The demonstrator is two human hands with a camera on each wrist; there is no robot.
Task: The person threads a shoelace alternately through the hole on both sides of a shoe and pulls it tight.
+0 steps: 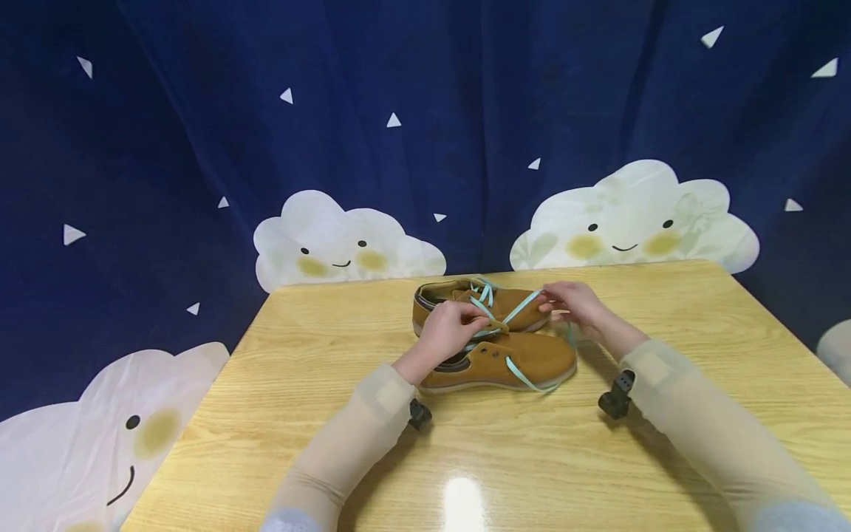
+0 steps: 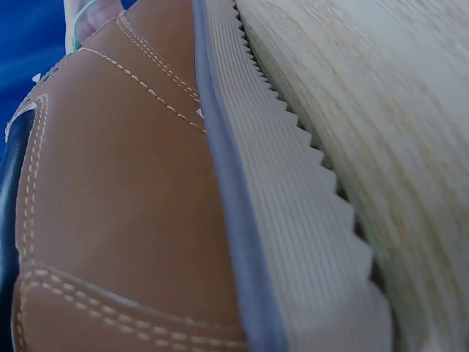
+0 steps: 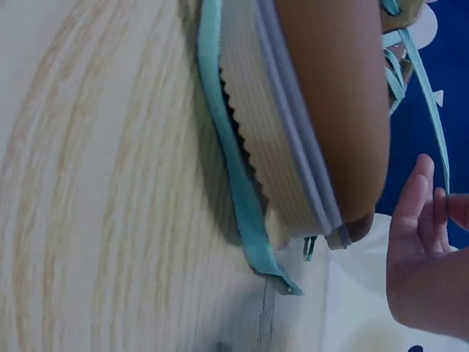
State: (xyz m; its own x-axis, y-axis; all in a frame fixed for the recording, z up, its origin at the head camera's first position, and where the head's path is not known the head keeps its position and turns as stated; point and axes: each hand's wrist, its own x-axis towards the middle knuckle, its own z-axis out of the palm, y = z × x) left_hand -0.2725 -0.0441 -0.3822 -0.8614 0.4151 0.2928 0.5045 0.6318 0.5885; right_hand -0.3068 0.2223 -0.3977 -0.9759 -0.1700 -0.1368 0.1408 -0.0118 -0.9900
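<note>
Two brown lace-up shoes with pale soles stand side by side on the table, toes to the right. The near shoe [image 1: 538, 355] is partly laced with a light blue shoelace [image 1: 521, 307]. My left hand [image 1: 447, 330] reaches over its opening, thumb and fingers pinching the far eyelet flap. The right hand [image 1: 580, 304] pinches the lace near its end and holds it taut, up and right of the eyelets. The lace's other end [image 3: 227, 147] hangs over the near side of the toe onto the table. In the left wrist view, the shoe's side [image 2: 132, 191] fills most of the picture.
The far shoe [image 1: 518, 303], with a light blue lace tied through it, stands right behind the near one. Both are on a wooden table [image 1: 319, 355]. A dark blue curtain [image 1: 439, 148] with white clouds hangs behind the table's back edge.
</note>
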